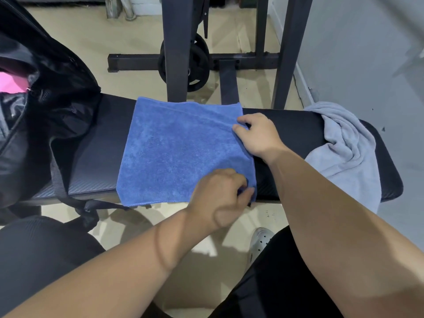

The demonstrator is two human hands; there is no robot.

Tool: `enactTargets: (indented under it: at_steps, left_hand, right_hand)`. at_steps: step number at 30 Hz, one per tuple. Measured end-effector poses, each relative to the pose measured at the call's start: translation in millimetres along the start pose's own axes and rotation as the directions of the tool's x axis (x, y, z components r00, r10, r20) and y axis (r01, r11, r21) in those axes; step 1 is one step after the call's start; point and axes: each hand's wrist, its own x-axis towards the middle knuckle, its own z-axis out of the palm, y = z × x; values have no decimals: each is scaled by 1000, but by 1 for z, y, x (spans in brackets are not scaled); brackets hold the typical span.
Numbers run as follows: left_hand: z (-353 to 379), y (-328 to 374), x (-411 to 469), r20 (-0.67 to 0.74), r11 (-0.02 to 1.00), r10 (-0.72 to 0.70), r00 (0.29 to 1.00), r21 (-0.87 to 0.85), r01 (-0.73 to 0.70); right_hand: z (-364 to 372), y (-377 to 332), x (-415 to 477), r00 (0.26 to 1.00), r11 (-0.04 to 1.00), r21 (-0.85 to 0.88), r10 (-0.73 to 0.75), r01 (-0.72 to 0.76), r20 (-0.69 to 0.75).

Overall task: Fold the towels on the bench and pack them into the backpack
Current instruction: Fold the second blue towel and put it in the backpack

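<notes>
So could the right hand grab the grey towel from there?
Probably yes. The grey towel lies just beyond the right hand on the bench, with only bare padding between. It would first have to let go of the blue towel.

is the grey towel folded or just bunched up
Not folded: the grey towel lies crumpled on the bench end, hanging over its edge.
</notes>
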Motion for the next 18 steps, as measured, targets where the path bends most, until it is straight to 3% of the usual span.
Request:
enactTargets:
  at_steps: [7,10,15,18]
  left_hand:
    - [-42,-55,14,-108,938,-204,973,263,226]
    - [-57,-82,20,-84,895,-279,957,339,290]
    - [-62,-116,29,-28,847,-358,933,412,337]
    - [-60,-134,29,35,829,-417,908,425,364]
  right_hand:
    - [11,-10,30,998,995,-92,21,-27,-66]
    - [13,-16,43,999,981,-192,4,-14,-54]
    - [9,-24,58,984,992,-115,27,-48,-178]
    - [10,-22,60,985,957,-274,47,-93,-169]
